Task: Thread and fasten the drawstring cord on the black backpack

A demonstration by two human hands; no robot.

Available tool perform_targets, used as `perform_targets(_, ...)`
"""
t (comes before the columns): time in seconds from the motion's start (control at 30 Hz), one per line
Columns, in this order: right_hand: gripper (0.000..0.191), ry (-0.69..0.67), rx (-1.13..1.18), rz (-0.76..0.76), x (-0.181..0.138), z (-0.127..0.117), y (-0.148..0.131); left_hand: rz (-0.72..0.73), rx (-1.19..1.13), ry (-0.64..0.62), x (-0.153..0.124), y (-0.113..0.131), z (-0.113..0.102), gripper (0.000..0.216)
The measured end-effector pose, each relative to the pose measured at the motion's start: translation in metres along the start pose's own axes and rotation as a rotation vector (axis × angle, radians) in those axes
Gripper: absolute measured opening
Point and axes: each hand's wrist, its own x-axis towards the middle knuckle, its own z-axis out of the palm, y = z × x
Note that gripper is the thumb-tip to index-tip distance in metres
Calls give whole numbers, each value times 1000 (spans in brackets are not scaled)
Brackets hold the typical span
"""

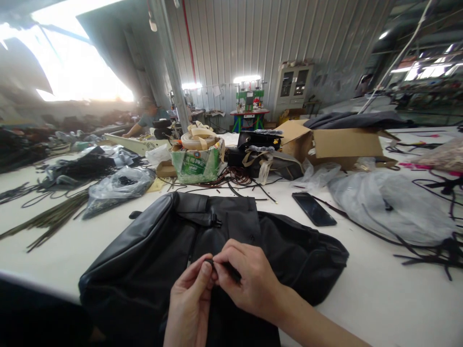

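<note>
A black leather-look bag (137, 250) lies on the white table in front of me, its flap and a small black buckle (216, 221) facing up. Above its near part, my left hand (193, 294) pinches a small black piece (209, 261) between thumb and forefinger. My right hand (249, 274) is closed at the same spot, its thumb and fingertips meeting the left ones on that piece. What kind of part it is cannot be made out, since fingers cover most of it.
A phone (314, 209) lies right of the bag, near a large clear plastic bag (390, 207). Behind stand a green-and-white sack (195, 166) with webbing rolls and an open cardboard box (347, 144). Dark cords (54, 217) lie left. A person (148, 118) sits farther back.
</note>
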Motion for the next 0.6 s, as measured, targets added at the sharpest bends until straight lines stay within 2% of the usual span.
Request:
perform_targets(0.17,13,-22,96,89,6,-10,2,-11,83,-145,-1,9,-2,56)
perform_targets(0.37,14,-72,114,118,7,-15,4,-51,130,-122,0,13,-2,61)
perform_targets(0.6,15,-106,142,85,5,-17,11,-47,189,-210,4,9,-4,55)
